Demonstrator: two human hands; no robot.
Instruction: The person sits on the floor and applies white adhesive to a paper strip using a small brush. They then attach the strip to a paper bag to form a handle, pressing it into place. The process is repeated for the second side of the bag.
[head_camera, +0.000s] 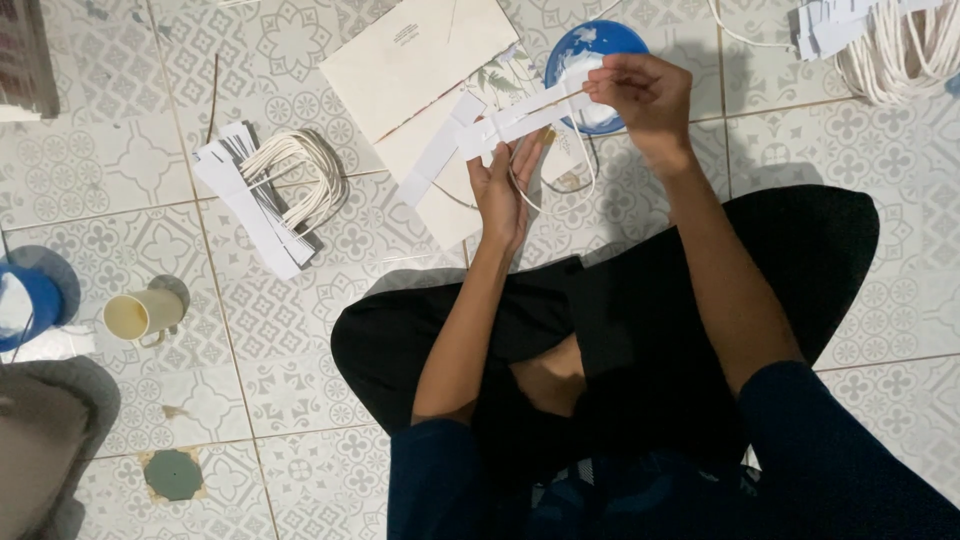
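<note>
Head view: a white paper strip (520, 118) is held above the tiled floor (300, 330), supported from below by the left hand (503, 185) and pinched at its far end by the right hand (640, 95). A thin cord loop (560, 185) hangs beneath. The strip is judged light, limp and easily creased; the ends are best gripped. A blue bowl (590, 45) lies behind.

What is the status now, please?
Left hand and right hand both grip flat white paper strip. White cord loop hangs below. Round blue bowl behind.
</note>
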